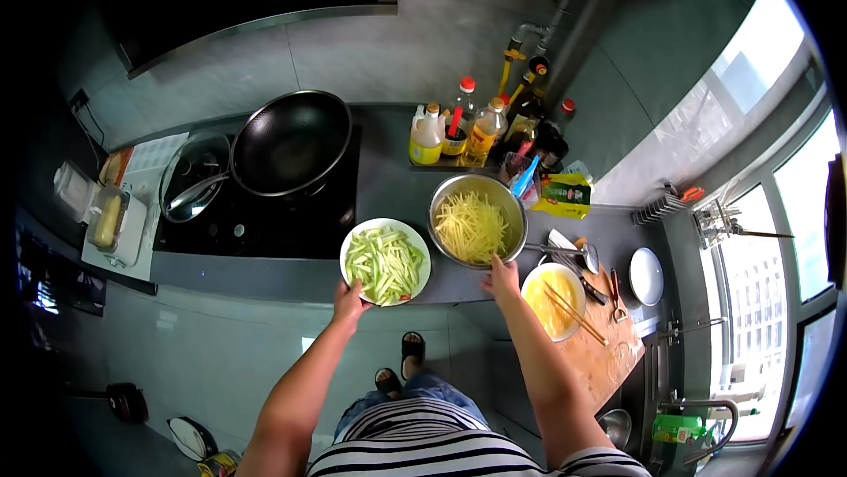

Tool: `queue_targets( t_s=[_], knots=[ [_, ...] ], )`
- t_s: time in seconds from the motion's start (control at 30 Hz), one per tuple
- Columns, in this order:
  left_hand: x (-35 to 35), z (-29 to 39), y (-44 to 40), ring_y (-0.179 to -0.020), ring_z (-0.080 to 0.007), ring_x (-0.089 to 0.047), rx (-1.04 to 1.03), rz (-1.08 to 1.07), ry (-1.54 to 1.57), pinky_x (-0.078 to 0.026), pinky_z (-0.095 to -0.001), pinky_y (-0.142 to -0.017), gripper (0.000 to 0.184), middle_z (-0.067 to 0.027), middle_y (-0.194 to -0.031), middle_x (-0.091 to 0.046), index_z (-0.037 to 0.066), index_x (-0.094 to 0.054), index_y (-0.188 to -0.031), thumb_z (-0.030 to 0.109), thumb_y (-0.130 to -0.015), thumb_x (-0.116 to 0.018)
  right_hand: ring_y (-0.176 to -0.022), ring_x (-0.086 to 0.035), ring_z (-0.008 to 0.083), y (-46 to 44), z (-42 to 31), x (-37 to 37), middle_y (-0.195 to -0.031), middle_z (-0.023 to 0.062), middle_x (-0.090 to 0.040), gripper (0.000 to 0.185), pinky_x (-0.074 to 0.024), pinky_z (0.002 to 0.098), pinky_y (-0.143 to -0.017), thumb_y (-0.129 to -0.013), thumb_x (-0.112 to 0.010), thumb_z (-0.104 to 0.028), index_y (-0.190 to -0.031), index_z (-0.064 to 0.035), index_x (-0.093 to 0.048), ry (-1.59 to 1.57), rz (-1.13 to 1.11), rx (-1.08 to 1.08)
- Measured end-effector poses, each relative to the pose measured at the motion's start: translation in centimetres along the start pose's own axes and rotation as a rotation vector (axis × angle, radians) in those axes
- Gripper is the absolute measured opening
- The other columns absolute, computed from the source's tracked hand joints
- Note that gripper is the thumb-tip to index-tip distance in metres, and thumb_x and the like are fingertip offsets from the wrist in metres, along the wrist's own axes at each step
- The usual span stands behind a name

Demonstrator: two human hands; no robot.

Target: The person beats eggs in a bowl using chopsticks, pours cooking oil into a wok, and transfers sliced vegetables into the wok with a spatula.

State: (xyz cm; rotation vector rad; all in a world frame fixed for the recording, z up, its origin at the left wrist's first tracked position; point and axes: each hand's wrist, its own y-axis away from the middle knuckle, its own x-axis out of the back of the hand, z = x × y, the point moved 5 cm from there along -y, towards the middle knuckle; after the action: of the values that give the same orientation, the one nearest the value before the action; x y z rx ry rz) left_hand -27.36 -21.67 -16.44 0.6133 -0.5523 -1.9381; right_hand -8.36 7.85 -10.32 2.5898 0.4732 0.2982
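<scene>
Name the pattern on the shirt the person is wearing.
Black and white stripes across the shirt, best seen in the head view.

Glossy metal bowl (519, 228), smooth wooden board (593, 362)

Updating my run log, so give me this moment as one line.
left hand: holding white dish, green strips | right hand: gripping metal bowl, yellow strips | wok: on cooktop | chopsticks: in white bowl

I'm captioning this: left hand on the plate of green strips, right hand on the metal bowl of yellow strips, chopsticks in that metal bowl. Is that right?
The chopsticks are wrong: the head view shows them in the white bowl of yellow liquid. The left hand is on the plate of green strips and the right hand on the metal bowl.
</scene>
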Motion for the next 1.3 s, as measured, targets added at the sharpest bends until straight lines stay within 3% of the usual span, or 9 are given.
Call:
queue_targets(
  t_s=[0.13, 0.23, 0.33, 0.63, 0.77, 0.8, 1.0, 1.2, 1.3],
  knots=[
    [-1.0, 0.5, -1.7, -0.104, -0.0238, -0.059, 0.032, 0.032, 0.000, -0.050, -0.0442, -0.086, 0.031, -0.0100, -0.121, -0.054, 0.012, -0.039, -0.124, 0.025, -0.097, -0.045, -0.062, -0.045, 0.0154, -1.4, -1.7, 2.0, -0.084, 0.0069, -0.048, 0.075, -0.0406, 0.0274, -0.056, -0.083, -0.064, -0.016, -0.142, -0.0034, -0.021, 0.151, 0.127, 0.488],
    [-1.4, 0.5, -3.5, -0.104, -0.0234, -0.059, 0.032, 0.028, -0.002, -0.050, -0.0441, -0.086, 0.031, -0.0099, -0.121, -0.054, 0.012, -0.040, -0.125, 0.025, -0.097, -0.045, -0.078, -0.046, 0.0197, 0.4, -5.3, 1.9, -0.093, 0.0103, -0.045, 0.069, -0.0428, 0.0310, -0.069, -0.078, -0.063, -0.006, -0.139, -0.0036, -0.029, 0.452, 0.210, 0.665],
    [-1.8, 0.9, -4.6, -0.103, -0.0220, -0.059, 0.012, 0.012, 0.006, -0.053, -0.0414, -0.083, 0.029, -0.0086, -0.120, -0.054, 0.012, -0.041, -0.124, 0.026, -0.098, -0.044, -0.065, -0.042, 0.0120, 0.1, -7.0, 0.5, -0.081, 0.0036, -0.041, 0.068, -0.0397, 0.0258, -0.057, -0.080, -0.062, -0.002, -0.140, -0.0112, -0.031, 0.519, 0.197, 0.954],
    [-1.1, 1.7, -6.4, -0.093, -0.0239, -0.062, 0.044, 0.149, -0.178, -0.056, -0.0379, -0.069, 0.030, -0.0143, -0.115, -0.055, 0.005, -0.042, -0.121, 0.021, -0.096, -0.047, -0.073, -0.057, 0.0209, -2.4, -8.6, -5.2, -0.098, 0.0123, -0.052, 0.058, -0.0485, 0.0301, -0.057, -0.077, -0.065, -0.003, -0.131, -0.0059, -0.042, 0.501, -0.091, 0.865],
    [-2.0, 4.6, -6.0, -0.121, -0.0353, -0.042, -0.333, 0.424, -0.821, -0.040, -0.0440, -0.096, 0.051, -0.0207, -0.130, -0.040, 0.004, -0.034, -0.136, 0.018, -0.090, -0.054, -0.096, -0.060, 0.0199, -4.2, -10.9, -7.4, -0.114, 0.0118, -0.055, 0.052, -0.0508, 0.0274, -0.066, -0.083, -0.063, -0.004, -0.132, -0.0077, -0.044, 0.421, -0.207, 0.830],
    [-3.9, 7.4, -4.5, -0.128, -0.0396, -0.030, -0.431, 0.395, -0.831, -0.028, -0.0449, -0.105, 0.061, -0.0230, -0.136, -0.033, 0.006, -0.029, -0.141, 0.013, -0.087, -0.056, -0.102, -0.058, 0.0217, -4.9, -11.8, -8.0, -0.118, 0.0137, -0.054, 0.054, -0.0511, 0.0282, -0.071, -0.084, -0.063, -0.005, -0.133, -0.0068, -0.042, 0.408, -0.210, 0.850],
    [-14.7, 17.6, -4.5, -0.127, -0.0387, -0.034, -1.009, 0.100, -0.790, -0.029, -0.0437, -0.105, 0.057, -0.0221, -0.138, -0.035, 0.008, -0.036, -0.138, 0.010, -0.086, -0.058, -0.120, -0.048, 0.0303, -13.7, -16.0, -11.6, -0.130, 0.0228, -0.047, 0.082, -0.0426, 0.0358, -0.095, -0.077, -0.074, -0.023, -0.140, 0.0013, -0.027, 0.273, -0.063, 0.632],
    [-20.9, 21.5, -4.9, -0.118, -0.0359, -0.045, -1.059, -0.101, -0.657, -0.034, -0.0419, -0.101, 0.051, -0.0192, -0.125, -0.049, 0.006, -0.042, -0.132, 0.011, -0.085, -0.060, -0.121, -0.043, 0.0386, -22.9, -17.1, -13.9, -0.132, 0.0256, -0.040, 0.108, -0.0358, 0.0415, -0.102, -0.059, -0.084, -0.037, -0.141, -0.0026, -0.023, 0.176, 0.073, 0.559],
    [-21.4, 22.2, -3.4, -0.118, -0.0344, -0.046, -1.005, -0.166, -0.607, -0.035, -0.0406, -0.100, 0.050, -0.0183, -0.127, -0.049, 0.006, -0.042, -0.133, 0.011, -0.086, -0.059, -0.115, -0.049, 0.0382, -24.8, -17.4, -13.8, -0.127, 0.0241, -0.046, 0.093, -0.0414, 0.0436, -0.096, -0.057, -0.084, -0.040, -0.130, -0.0036, -0.040, 0.260, 0.068, 0.515]
  ],
)
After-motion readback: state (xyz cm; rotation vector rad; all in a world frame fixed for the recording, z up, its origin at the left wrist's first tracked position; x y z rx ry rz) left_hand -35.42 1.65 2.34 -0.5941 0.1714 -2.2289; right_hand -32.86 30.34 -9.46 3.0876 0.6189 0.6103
